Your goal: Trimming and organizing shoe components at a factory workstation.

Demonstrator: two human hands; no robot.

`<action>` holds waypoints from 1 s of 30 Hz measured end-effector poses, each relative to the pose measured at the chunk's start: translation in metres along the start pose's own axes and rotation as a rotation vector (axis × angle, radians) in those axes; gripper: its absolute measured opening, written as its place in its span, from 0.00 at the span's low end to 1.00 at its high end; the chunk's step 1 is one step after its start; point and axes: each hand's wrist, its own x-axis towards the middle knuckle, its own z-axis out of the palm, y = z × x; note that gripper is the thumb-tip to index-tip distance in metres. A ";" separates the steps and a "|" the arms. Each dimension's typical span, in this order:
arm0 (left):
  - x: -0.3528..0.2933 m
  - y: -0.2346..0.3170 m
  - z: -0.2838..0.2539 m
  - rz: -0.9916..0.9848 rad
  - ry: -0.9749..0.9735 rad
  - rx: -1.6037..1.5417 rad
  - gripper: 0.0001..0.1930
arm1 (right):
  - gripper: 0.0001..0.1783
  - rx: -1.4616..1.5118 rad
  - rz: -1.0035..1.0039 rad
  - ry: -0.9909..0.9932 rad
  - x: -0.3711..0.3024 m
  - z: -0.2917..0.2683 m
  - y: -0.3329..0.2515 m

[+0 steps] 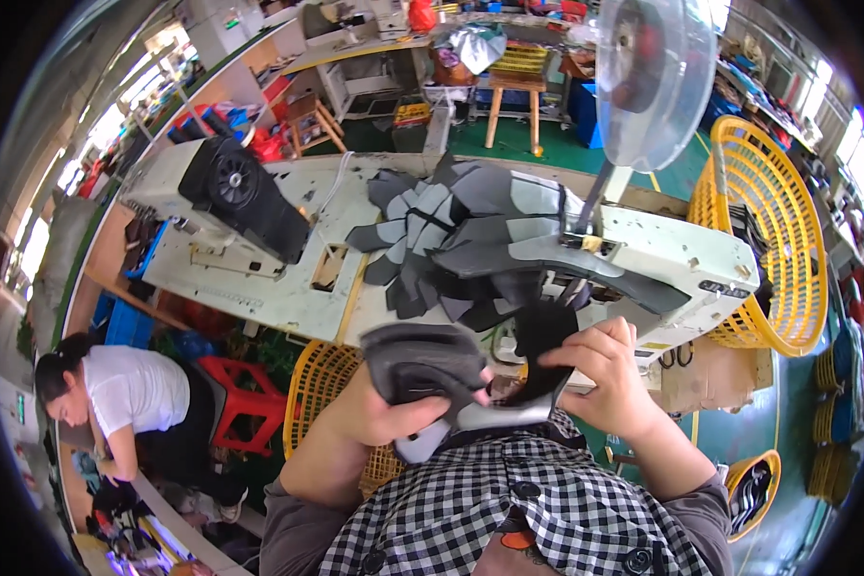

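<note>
My left hand (398, 413) is closed around a folded bundle of dark fabric pieces (422, 357) held in front of my chest. My right hand (612, 379) pinches a black-and-grey fabric piece (547, 336) between thumb and fingers. A pale grey strip (504, 415) of that piece stretches toward my left hand; where it ends behind the fingers I cannot tell. Just beyond my hands, a heap of cut grey and black pieces (490, 230) covers the middle of the sewing machine table (259, 288), some draped over the machine arm on the right.
A sewing machine (230, 192) stands at left, with a clear-caged fan (653, 86) at far right. Yellow baskets (811, 240) stand at right and beneath the table (302, 394). A person in a white shirt (139, 384) bends near a red stool (250, 403) at left.
</note>
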 end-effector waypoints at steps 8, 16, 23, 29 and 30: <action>0.032 0.011 0.009 0.059 0.291 -0.149 0.19 | 0.12 0.657 0.599 -0.265 -0.043 -0.032 0.018; 0.111 -0.078 -0.026 -0.114 0.609 -0.309 0.22 | 0.17 0.856 0.971 0.324 -0.005 -0.018 0.078; 0.119 -0.095 -0.035 -0.327 0.629 -0.500 0.20 | 0.20 1.084 0.988 0.454 -0.006 0.008 0.100; 0.128 -0.097 -0.036 -0.352 0.667 -0.514 0.15 | 0.19 1.023 0.926 0.522 0.000 0.010 0.105; 0.131 -0.096 -0.037 -0.356 0.684 -0.502 0.13 | 0.19 0.994 0.907 0.557 0.002 0.012 0.106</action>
